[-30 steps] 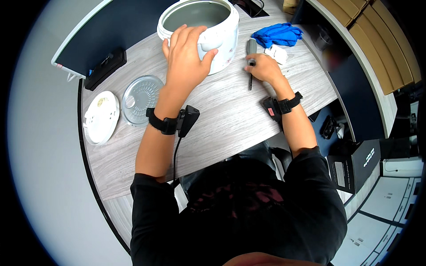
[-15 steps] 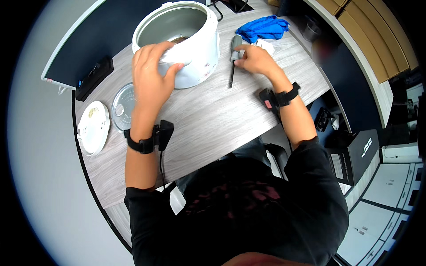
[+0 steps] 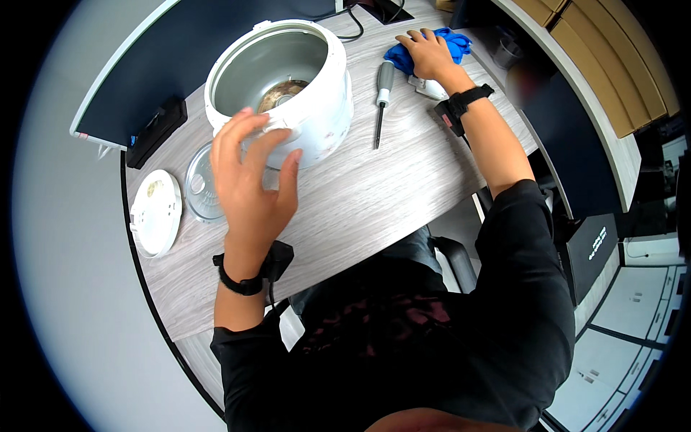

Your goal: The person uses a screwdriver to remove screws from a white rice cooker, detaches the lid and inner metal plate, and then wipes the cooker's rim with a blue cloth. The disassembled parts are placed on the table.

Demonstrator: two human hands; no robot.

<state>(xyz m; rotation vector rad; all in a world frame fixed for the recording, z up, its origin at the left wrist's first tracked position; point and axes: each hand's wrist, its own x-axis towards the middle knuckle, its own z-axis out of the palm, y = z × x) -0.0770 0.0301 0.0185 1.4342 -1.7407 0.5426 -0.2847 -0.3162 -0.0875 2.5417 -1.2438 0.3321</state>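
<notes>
A white rice cooker body point(image 3: 317, 119) stands at the back of the table with its top uncovered. Its grey inner wall shows, and a brown-stained metal plate point(image 3: 282, 93) lies at the bottom. At the cooker's near left side is my left hand point(image 3: 252, 169), fingers apart and curved; its fingertips overlap the front wall, and I cannot tell whether they touch. Over a crumpled blue cloth point(image 3: 458, 45) my right hand point(image 3: 430, 57) lies with spread fingers. To its left rests a screwdriver point(image 3: 384, 86) with a grey handle, its tip toward me.
A white round lid point(image 3: 160, 216) and a clear round cover point(image 3: 200, 189) lie at the left. A small white object point(image 3: 429, 88) sits below my right wrist. Behind are a black box-like device point(image 3: 157, 129), a cable point(image 3: 354, 25) and a dark partition; a shelf edge borders the right.
My right hand has left the screwdriver and moved up and right onto the blue cloth. My left hand has slipped down from the cooker's rim, and the cooker appears slightly nearer.
</notes>
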